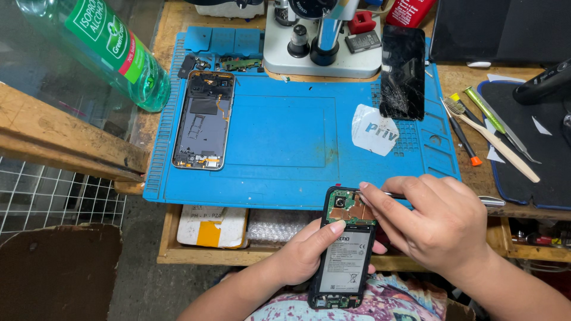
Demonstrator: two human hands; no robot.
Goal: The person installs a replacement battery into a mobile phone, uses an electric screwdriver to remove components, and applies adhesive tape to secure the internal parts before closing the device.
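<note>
My left hand (pixel 306 252) holds an opened black phone (pixel 344 249) over my lap, its thumb across the white battery label. The green circuit board with copper shields shows at the phone's top end. My right hand (pixel 434 223) grips thin metal tweezers (pixel 492 201), and its fingertips rest on the circuit board. The tweezer tips are hidden under my fingers.
A blue work mat (pixel 273 142) carries a second opened phone frame (pixel 203 120), a cracked black screen (pixel 402 71) and a white sticker (pixel 373 129). A microscope base (pixel 324 50) stands behind. A green bottle (pixel 101 47) lies at left. Brushes and tools (pixel 488 128) lie at right.
</note>
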